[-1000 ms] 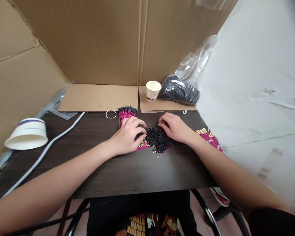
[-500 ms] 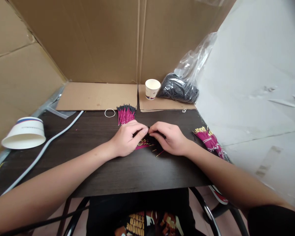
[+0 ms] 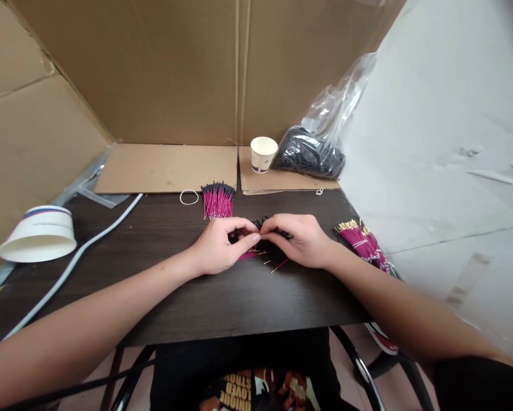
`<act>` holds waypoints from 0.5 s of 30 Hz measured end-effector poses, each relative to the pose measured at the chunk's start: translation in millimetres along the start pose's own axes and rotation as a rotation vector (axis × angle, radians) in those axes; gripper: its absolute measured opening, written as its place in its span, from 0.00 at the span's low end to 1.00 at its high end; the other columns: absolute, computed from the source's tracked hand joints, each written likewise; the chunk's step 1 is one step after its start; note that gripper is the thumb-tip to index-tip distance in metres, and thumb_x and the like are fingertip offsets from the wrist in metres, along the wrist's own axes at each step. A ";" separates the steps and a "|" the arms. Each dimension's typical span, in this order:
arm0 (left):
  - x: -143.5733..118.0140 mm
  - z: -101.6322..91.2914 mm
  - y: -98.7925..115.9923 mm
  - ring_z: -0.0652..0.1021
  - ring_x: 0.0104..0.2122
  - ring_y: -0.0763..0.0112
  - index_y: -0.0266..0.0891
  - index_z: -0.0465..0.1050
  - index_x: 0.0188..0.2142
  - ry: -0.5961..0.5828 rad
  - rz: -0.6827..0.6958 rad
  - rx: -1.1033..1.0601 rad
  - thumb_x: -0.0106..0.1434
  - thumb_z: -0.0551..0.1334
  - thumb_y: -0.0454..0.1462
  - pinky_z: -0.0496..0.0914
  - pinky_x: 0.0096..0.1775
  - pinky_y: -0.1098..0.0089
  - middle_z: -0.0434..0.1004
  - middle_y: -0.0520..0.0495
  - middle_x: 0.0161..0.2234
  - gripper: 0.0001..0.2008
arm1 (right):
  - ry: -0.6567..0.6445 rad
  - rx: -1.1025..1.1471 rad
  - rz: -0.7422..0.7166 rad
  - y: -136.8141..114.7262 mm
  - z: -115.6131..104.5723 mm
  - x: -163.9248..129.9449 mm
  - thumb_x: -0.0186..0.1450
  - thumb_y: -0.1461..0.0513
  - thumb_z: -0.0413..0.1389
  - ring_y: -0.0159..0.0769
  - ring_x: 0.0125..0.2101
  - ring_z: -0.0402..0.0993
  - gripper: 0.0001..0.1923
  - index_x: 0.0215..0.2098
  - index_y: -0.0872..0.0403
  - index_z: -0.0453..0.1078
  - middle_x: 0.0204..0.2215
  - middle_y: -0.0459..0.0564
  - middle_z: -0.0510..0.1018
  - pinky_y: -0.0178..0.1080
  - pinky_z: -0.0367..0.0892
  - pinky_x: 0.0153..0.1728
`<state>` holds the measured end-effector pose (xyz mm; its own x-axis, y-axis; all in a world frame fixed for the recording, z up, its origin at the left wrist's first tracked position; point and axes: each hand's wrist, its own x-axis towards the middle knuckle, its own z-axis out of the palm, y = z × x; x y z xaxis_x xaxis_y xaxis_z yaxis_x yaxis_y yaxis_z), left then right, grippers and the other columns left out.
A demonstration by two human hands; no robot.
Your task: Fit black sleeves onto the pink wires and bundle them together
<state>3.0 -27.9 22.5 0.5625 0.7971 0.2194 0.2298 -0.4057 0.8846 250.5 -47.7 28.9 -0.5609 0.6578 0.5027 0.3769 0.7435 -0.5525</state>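
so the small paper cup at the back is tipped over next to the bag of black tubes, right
Not quite. In the head view the small paper cup stands upright, mouth up, beside the bag of black tubes. The rest holds.

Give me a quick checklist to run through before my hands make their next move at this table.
1. Left hand and right hand both at the pile of black sleeves: ok.
2. Fingertips meeting over the pile: ok.
3. What the fingers pinch, one sleeve or a wire: cannot tell, too small.
4. Loose pink wires within reach under the left hand: ok.
5. Pink wire bundle lying apart, behind the hands: ok.
6. Second bundle fully on the table: not ok, it lies at the right edge.
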 end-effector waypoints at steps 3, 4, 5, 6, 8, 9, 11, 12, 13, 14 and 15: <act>0.1 0.8 -1.0 0.79 0.31 0.67 0.39 0.86 0.41 0.020 0.018 0.009 0.72 0.69 0.41 0.73 0.34 0.67 0.86 0.47 0.34 0.09 | -0.024 0.001 0.015 0.9 -4.6 -0.1 0.81 0.61 0.57 0.39 0.40 0.84 0.05 0.50 0.49 0.76 0.42 0.50 0.87 0.42 0.81 0.44; 0.4 0.6 -1.6 0.79 0.30 0.68 0.39 0.86 0.40 0.032 0.022 0.016 0.72 0.68 0.41 0.73 0.34 0.67 0.86 0.47 0.33 0.08 | -0.047 -0.002 0.036 0.8 -8.1 0.3 0.80 0.60 0.59 0.39 0.39 0.83 0.04 0.52 0.49 0.76 0.42 0.50 0.86 0.42 0.80 0.43; 0.9 0.2 -2.4 0.78 0.30 0.68 0.39 0.85 0.39 0.045 0.020 0.025 0.72 0.68 0.41 0.72 0.33 0.68 0.85 0.47 0.33 0.08 | -0.085 -0.003 0.069 0.5 -12.8 0.9 0.79 0.59 0.61 0.38 0.38 0.82 0.06 0.53 0.50 0.75 0.42 0.50 0.86 0.42 0.79 0.42; 1.6 -0.5 -3.3 0.77 0.29 0.69 0.39 0.85 0.39 0.062 0.016 0.037 0.72 0.69 0.40 0.71 0.32 0.68 0.84 0.48 0.32 0.08 | -0.131 -0.010 0.107 -0.2 -18.4 1.8 0.78 0.57 0.64 0.38 0.37 0.80 0.09 0.53 0.51 0.75 0.42 0.50 0.85 0.41 0.77 0.41; 3.1 -1.8 -5.4 0.76 0.28 0.69 0.38 0.85 0.38 0.103 0.009 0.064 0.71 0.69 0.40 0.70 0.32 0.68 0.83 0.48 0.30 0.09 | -0.283 0.010 0.163 -2.5 -30.6 4.3 0.73 0.54 0.70 0.34 0.30 0.76 0.13 0.48 0.52 0.76 0.33 0.45 0.82 0.38 0.71 0.33; 4.0 -2.3 -6.4 0.75 0.28 0.69 0.38 0.84 0.37 0.123 0.010 0.076 0.71 0.69 0.40 0.69 0.32 0.68 0.83 0.48 0.30 0.09 | -0.388 0.035 0.160 -3.9 -36.0 5.5 0.72 0.55 0.71 0.32 0.27 0.74 0.12 0.43 0.52 0.77 0.29 0.43 0.80 0.37 0.68 0.31; 5.3 -2.8 -8.4 0.75 0.28 0.69 0.38 0.85 0.36 0.153 0.015 0.090 0.70 0.69 0.40 0.69 0.31 0.68 0.83 0.48 0.29 0.08 | -0.561 0.074 0.152 -6.9 -43.2 7.5 0.71 0.58 0.72 0.31 0.26 0.73 0.10 0.38 0.52 0.78 0.27 0.41 0.78 0.36 0.66 0.30; 5.8 -2.7 -9.2 0.75 0.28 0.69 0.38 0.85 0.36 0.161 0.018 0.091 0.70 0.69 0.39 0.69 0.31 0.68 0.83 0.48 0.29 0.08 | -0.620 0.075 0.146 -8.2 -44.5 8.0 0.71 0.60 0.72 0.31 0.26 0.73 0.08 0.37 0.52 0.79 0.26 0.41 0.78 0.36 0.67 0.31; 6.1 -2.5 -9.8 0.75 0.28 0.69 0.38 0.85 0.36 0.166 0.022 0.090 0.70 0.69 0.39 0.69 0.31 0.68 0.83 0.48 0.29 0.08 | -0.653 0.064 0.139 -9.1 -44.5 8.1 0.71 0.62 0.71 0.32 0.27 0.74 0.06 0.37 0.52 0.80 0.27 0.41 0.79 0.37 0.67 0.32; 6.3 -2.2 -10.3 0.75 0.28 0.69 0.39 0.85 0.36 0.166 0.024 0.089 0.70 0.69 0.39 0.69 0.32 0.68 0.83 0.48 0.29 0.08 | -0.669 0.048 0.131 -9.7 -43.3 7.7 0.72 0.65 0.70 0.34 0.29 0.76 0.05 0.38 0.51 0.81 0.28 0.42 0.80 0.38 0.69 0.34; 6.3 -1.9 -10.6 0.75 0.28 0.69 0.39 0.85 0.36 0.166 0.026 0.087 0.71 0.68 0.39 0.69 0.32 0.68 0.83 0.48 0.29 0.08 | -0.672 0.033 0.125 -10.0 -41.5 7.0 0.72 0.66 0.69 0.36 0.31 0.78 0.05 0.38 0.51 0.81 0.30 0.44 0.82 0.39 0.70 0.37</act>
<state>2.6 -17.7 15.3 0.4318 0.8460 0.3127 0.2891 -0.4582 0.8405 273.4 -45.6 65.5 -0.8544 0.5131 -0.0818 0.4518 0.6560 -0.6046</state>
